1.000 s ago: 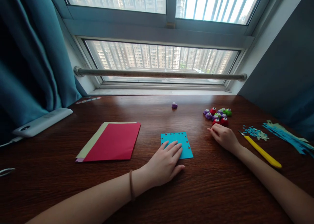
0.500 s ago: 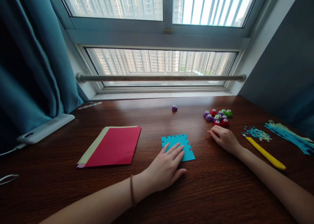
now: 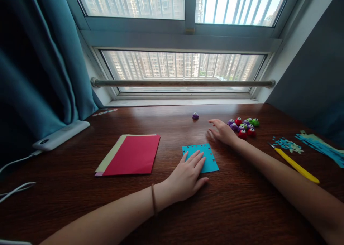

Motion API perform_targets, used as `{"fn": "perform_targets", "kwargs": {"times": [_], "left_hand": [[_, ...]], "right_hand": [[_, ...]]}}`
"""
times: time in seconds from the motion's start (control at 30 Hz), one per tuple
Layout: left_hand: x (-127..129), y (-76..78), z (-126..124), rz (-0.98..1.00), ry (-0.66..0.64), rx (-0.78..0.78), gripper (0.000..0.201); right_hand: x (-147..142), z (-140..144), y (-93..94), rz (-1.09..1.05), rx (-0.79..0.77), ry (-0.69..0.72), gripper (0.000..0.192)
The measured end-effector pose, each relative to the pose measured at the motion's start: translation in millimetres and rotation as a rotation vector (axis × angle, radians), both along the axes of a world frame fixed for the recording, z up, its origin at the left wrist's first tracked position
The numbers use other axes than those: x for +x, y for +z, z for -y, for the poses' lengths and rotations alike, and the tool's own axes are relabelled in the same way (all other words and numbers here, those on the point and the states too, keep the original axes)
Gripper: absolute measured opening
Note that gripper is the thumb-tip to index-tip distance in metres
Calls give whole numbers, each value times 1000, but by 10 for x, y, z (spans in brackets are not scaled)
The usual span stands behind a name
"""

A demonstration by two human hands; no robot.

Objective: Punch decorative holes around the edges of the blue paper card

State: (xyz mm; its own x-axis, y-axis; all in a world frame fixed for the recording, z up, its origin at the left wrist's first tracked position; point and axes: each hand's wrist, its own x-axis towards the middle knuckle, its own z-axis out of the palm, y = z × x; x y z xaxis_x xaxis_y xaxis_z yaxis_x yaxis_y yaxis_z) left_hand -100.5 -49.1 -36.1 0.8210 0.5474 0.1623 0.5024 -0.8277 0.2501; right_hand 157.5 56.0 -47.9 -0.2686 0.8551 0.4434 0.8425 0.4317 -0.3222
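Observation:
My left hand (image 3: 186, 177) lies flat with fingers spread on a square of blue paper (image 3: 211, 162), which has small punched holes along its edges. Above the table, beyond the paper's far right corner, my right hand (image 3: 223, 131) reaches with its fingers apart and nothing in them. Just ahead and to its left stands a single purple craft punch (image 3: 195, 116), not touched by the hand. To the right of that hand sits a cluster of small red, purple and green craft punches (image 3: 242, 134).
Left of the paper lies a stack of red, pale green and pink paper (image 3: 131, 155). On the right are blue and pale paper bits (image 3: 288, 144), a yellow craft knife (image 3: 297, 165) and cut paper strips (image 3: 319, 146). A white device (image 3: 61, 134) with a cable lies by the curtain.
My right hand has moved left and away from me, from the punch cluster toward the lone purple punch, its fingers now extended. My left hand stays on the blue paper. The view has shifted slightly.

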Motion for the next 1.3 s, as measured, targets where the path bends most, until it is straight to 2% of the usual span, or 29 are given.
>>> {"fn": "perform_targets", "kwargs": {"times": [0.13,0.2,0.3,0.4,0.47,0.57,0.63,0.77,0.83,0.9,1.03,1.3], "left_hand": [[-21,-9,10,10,28,-8,52],[-24,-11,15,23,33,-6,53],[-22,-19,14,36,64,-6,56],[-19,-39,0,49,125,-4,59],[-18,-56,-16,78,174,-1,58],[-21,-75,-45,121,240,-16,57],[-21,-78,-64,119,245,-50,61],[-16,-70,-88,88,229,-99,64],[-10,-63,-93,89,232,-80,62],[-3,-52,-93,89,231,-37,57],[9,-18,-83,59,214,82,39],[-6,-20,-86,77,165,224,25]], "right_hand": [[-359,-724,14,-17,-56,-26,54],[-457,-990,3,-40,-107,-47,56],[-505,-1207,-35,-91,-179,-57,40],[-490,-1225,-77,-172,-225,-64,21],[-469,-1137,-87,-253,-237,-77,16],[-432,-829,-40,-418,-236,-86,22],[-398,-494,26,-541,-244,-63,28],[-298,360,117,-742,-326,24,36],[-243,740,107,-820,-410,39,38],[-194,1003,74,-980,-549,11,41],[-121,1156,29,-1043,-606,-27,39],[-16,1084,44,-830,-752,40,34]]}}
